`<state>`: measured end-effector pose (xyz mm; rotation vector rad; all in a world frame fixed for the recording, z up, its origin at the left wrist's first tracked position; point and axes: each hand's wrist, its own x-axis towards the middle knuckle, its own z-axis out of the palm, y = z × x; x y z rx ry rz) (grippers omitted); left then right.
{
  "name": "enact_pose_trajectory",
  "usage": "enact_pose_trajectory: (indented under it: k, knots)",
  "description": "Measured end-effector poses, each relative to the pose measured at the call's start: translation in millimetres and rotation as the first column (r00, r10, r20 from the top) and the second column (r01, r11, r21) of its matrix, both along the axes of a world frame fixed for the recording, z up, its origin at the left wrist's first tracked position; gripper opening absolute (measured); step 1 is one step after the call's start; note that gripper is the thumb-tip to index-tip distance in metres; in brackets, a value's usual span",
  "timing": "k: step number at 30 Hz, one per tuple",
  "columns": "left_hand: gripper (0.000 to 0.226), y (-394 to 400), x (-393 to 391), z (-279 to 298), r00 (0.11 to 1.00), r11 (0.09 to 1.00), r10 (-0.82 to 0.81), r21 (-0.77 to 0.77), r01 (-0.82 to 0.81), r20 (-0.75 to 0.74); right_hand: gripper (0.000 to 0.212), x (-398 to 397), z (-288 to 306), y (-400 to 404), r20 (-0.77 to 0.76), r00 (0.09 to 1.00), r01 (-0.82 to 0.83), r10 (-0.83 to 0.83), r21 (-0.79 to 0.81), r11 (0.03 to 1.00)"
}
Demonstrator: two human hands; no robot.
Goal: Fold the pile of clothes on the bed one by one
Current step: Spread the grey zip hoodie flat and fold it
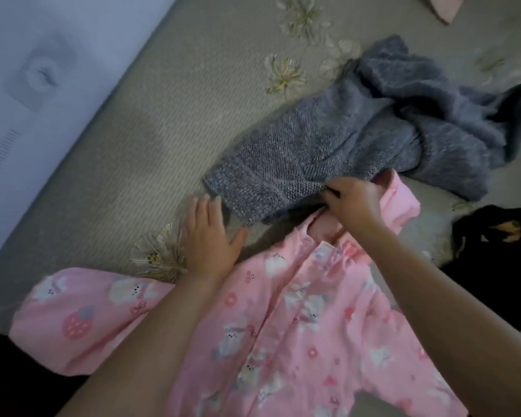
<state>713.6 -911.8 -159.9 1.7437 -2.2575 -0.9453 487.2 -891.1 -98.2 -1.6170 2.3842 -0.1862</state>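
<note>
Bed point(151, 139) covered in a beige ribbed spread with pale flower prints, its left edge running diagonally from top centre down to the lower left, against a pale printed surface point(36, 85) beyond. Wide bare stretch of spread between that edge and the clothes. Grey knitted sweater point(313, 152) lying crumpled across the middle, one ribbed end pointing down-left, the fluffier bulk bunched toward the upper right. Right hand point(355, 203) closed on the near edge of the grey knitted sweater, fingers curled into the knit, just over the collar of a pink printed pyjama top point(298, 326). Left hand point(211, 239) flat and spread wide, holding nothing, fingertips touching the ribbed end of the sweater, palm resting on the spread beside a flower print. Pink top spread below both forearms, button placket up, one sleeve reaching out to the lower left near the bed's edge. Dark garment point(494, 251) heaped at the right, close beside the pink top. Another pink piece point(445, 7) at the top right corner, well apart, cut off by the frame.
</note>
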Motion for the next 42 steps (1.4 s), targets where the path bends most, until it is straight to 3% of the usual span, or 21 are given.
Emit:
enact_pose_trajectory:
  k: [2,5,8,10,12,14,15,17,19,21,23,27,30,36,39,42]
  knots:
    - [0.070,4,-23,25,0.990,0.995,-0.096,-0.046,0.092,-0.107,0.013,-9,20,27,0.077,0.997,0.011,-0.012,0.006,1.000]
    - [0.040,11,-58,56,0.952,0.974,-0.210,-0.128,0.185,-0.223,0.016,-27,46,75,0.116,0.991,0.057,-0.064,0.068,0.996]
    - [0.021,19,-79,82,0.883,0.918,-0.361,0.055,0.394,-0.299,0.022,-45,63,123,0.156,0.982,0.092,-0.104,0.079,0.993]
    - [0.017,31,-87,99,0.799,0.787,-0.580,0.146,0.600,-0.158,0.023,-53,64,152,0.168,0.978,0.110,-0.124,0.091,0.990]
    - [0.016,40,-95,116,0.627,0.604,-0.779,0.296,0.740,0.020,0.024,-54,58,172,0.191,0.976,0.075,-0.107,0.169,0.983]
    - [0.027,43,-102,132,0.415,0.394,-0.907,0.494,0.775,0.072,0.023,-52,48,188,0.228,0.971,0.013,-0.074,0.258,0.966]
    - [0.038,42,-106,139,0.377,0.347,-0.923,0.575,0.741,0.072,0.021,-52,44,195,0.278,0.958,-0.007,-0.068,0.261,0.965]
    - [0.053,35,-121,153,0.455,0.433,-0.882,0.587,0.684,0.121,0.024,-57,42,209,0.450,0.886,0.008,-0.107,0.217,0.976]
    - [0.048,29,-143,160,0.589,0.622,-0.779,0.379,0.685,0.215,0.028,-72,44,217,0.558,0.805,0.135,-0.201,0.159,0.978]
    - [0.040,30,-171,158,0.714,0.749,-0.662,0.167,0.642,0.227,0.023,-96,46,218,0.552,0.774,0.322,-0.310,0.079,0.944]
    - [0.045,36,-201,147,0.781,0.813,-0.581,0.112,0.572,0.230,0.018,-124,43,210,0.458,0.813,0.400,-0.359,0.008,0.917]
    - [0.060,40,-248,116,0.783,0.845,-0.518,0.065,0.530,0.346,0.024,-173,36,170,0.265,0.851,0.478,-0.453,-0.035,0.878]
    - [0.072,30,-261,92,0.749,0.863,-0.493,0.139,0.486,0.443,0.031,-193,26,132,0.096,0.904,0.421,-0.417,-0.021,0.907]
    - [0.059,1,-253,60,0.715,0.835,-0.550,0.296,0.464,0.432,0.063,-224,-11,76,-0.103,0.877,0.480,-0.470,0.114,0.870]
    - [0.071,-2,-255,54,0.773,0.869,-0.491,0.160,0.469,0.401,0.042,-241,-27,70,-0.178,0.907,0.404,-0.382,0.109,0.908]
    - [0.070,0,-278,61,0.831,0.857,-0.467,-0.077,0.510,0.302,0.038,-256,-19,98,-0.028,0.963,0.267,-0.268,-0.038,0.963]
